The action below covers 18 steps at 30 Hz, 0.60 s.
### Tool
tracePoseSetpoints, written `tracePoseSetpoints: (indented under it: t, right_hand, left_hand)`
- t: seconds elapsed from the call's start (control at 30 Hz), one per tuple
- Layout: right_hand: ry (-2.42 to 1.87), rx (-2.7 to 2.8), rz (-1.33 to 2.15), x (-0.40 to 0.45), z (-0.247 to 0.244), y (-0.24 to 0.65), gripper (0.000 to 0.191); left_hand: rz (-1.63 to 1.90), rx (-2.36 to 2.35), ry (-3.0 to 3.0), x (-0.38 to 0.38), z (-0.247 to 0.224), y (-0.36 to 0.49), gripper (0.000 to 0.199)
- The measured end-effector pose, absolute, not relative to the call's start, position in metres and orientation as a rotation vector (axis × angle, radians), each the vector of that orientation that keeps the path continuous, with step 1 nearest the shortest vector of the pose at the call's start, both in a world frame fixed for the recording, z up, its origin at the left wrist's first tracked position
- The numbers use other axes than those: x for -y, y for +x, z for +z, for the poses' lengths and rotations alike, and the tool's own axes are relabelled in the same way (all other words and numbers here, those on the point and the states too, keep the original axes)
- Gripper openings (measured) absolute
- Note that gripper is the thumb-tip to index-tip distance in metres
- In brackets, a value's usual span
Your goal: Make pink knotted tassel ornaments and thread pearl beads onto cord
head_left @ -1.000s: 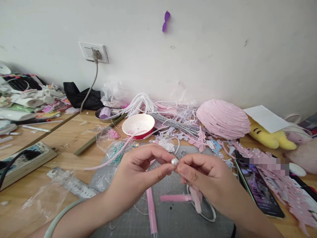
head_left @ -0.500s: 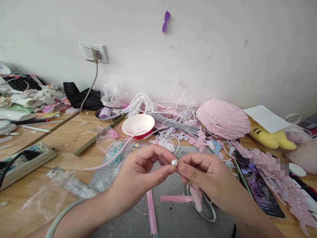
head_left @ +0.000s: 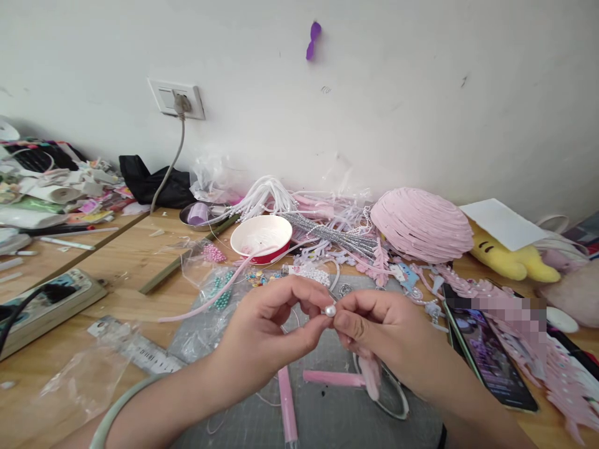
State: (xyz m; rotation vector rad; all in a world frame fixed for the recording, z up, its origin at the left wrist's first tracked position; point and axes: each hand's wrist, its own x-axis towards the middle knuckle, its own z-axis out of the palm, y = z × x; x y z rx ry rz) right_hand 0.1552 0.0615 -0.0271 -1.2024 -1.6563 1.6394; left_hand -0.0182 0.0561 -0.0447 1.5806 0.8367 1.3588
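Below the pearl point(head_left: 330, 310), the pink strip point(head_left: 371, 378) hangs lengthwise, pointing steeply down.

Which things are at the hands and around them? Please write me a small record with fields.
Left hand: thumb-and-finger grip on a white pearl bead
Right hand: pinching close beside the bead; what it holds is unclear
Below right hand: pink soft piece
Work surface: grey mat bearing two pink sticks
Beyond hands: red-and-white bowl, pink bundle
Right side: phone, screen lit
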Motion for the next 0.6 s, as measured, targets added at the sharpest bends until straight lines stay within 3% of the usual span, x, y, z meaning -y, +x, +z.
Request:
tracePoseSetpoints:
  t: [0.4,0.6]
  right_hand:
    - [-1.252,1.571,1.648,-0.075,-0.038,0.152,0.035]
    - [-1.352,1.505,1.623,-0.088,-0.045,0.148,0.026]
  left_hand:
    - [1.312,-0.946,1.651,-0.067,-0.059,-0.019,0.008]
    - [1.227,-0.991,1.625,-0.082,-0.075,-0.022,0.007]
